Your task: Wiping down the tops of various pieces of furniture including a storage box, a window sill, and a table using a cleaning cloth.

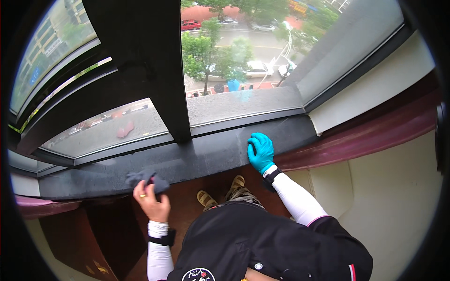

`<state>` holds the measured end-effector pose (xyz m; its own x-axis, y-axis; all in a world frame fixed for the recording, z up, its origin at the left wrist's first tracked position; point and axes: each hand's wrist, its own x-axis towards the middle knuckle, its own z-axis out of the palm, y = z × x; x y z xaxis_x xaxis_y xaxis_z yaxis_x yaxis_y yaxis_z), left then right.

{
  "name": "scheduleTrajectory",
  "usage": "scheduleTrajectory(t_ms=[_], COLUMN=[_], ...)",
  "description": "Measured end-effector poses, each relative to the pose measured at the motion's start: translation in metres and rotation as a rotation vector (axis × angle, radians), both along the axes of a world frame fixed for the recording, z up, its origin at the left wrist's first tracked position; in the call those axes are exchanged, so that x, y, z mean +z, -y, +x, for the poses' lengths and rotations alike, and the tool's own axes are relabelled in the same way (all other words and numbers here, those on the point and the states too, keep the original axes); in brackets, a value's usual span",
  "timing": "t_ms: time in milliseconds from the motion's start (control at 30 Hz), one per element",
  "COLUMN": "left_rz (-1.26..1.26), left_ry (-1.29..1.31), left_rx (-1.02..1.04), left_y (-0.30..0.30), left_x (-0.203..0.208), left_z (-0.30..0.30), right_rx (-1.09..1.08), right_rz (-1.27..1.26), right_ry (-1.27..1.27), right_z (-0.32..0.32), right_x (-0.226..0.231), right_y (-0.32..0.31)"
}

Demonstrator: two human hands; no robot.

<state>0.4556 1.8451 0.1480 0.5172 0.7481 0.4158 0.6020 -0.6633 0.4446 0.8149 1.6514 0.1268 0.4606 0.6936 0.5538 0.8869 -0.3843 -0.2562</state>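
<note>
My left hand (151, 202) is bare, with a ring on one finger. Its fingers are closed on a crumpled dark grey cloth (160, 183), which lies at the front edge of the dark window sill (206, 157); a bit of pink shows in its folds. Farther right, my right hand (261, 152) wears a teal rubber glove and touches the sill top. Its fingers are bent and the thumb stands apart from them, with nothing visible between. The underside of this hand is hidden.
A wide window pane (243, 100) rises behind the sill, with a thick dark frame post (154, 61) left of centre. A maroon curtain (356, 140) hangs at the right. Below left stands a brown wooden cabinet (75, 234). My sandalled feet (205, 198) are under the sill's edge.
</note>
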Motion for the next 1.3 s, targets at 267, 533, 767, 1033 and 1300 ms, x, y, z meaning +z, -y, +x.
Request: scheduleTrajectory(t_ms=[267, 533, 767, 1033, 1300], left_rz=[-0.077, -0.724, -1.157, -1.386, -1.040], left_ry=[0.082, 1.026, 1.171, 0.976, 0.940], left_rx=[-0.042, 0.685, 0.362, 0.132, 0.062], left_y=[0.015, -0.067, -0.006, 0.023, -0.051], left_x=[-0.006, -0.088, -0.058, -0.020, 0.011], left_z=[0.013, -0.116, -0.034, 0.010, 0.038], right_rx=[0.018, 0.024, 0.025, 0.016, 0.012], right_rz=[0.007, 0.014, 0.008, 0.007, 0.014], right_ry=[0.014, 0.011, 0.002, 0.022, 0.001], right_z=[0.003, -0.001, 0.001, 0.003, 0.000], right_x=[-0.002, 0.003, 0.000, -0.001, 0.001], right_y=[0.000, -0.001, 0.001, -0.002, 0.001])
